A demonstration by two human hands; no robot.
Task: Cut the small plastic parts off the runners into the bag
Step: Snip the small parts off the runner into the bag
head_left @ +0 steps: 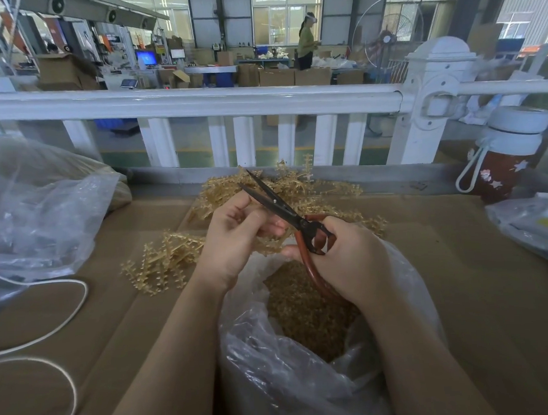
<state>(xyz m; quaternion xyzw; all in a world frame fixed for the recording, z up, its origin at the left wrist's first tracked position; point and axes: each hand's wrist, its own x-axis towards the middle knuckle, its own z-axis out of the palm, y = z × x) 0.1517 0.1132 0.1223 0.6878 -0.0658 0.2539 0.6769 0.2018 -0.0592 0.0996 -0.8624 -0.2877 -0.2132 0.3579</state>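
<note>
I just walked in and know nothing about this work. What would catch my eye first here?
Probably the scissors at the centre, blades open and pointing away, their red handles gripped by the right hand. The left hand holds a tan plastic runner beside the blades, above an open clear bag holding small tan parts. Behind the hands lies a pile of runners on the cardboard-covered table.
</note>
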